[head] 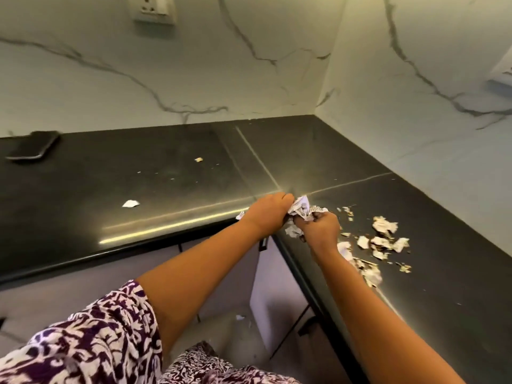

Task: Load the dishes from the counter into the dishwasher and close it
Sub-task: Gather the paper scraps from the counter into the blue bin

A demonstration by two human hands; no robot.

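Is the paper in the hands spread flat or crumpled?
Crumpled: the paper is a creased wad, held between the left hand and the right hand, both curled round it.

Two hands [268, 210] [318, 228], one paper wad [300, 207], one phone [33, 146], one socket [155, 9]

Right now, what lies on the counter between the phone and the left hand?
Head view: a white paper scrap and a pale crumb; otherwise bare black counter.

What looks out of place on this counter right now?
Torn white paper scraps litter the black stone counter right of the hands; one stray scrap lies left, another on the floor. The left hand and right hand grip a crumpled white paper wad. No dishes are in view.
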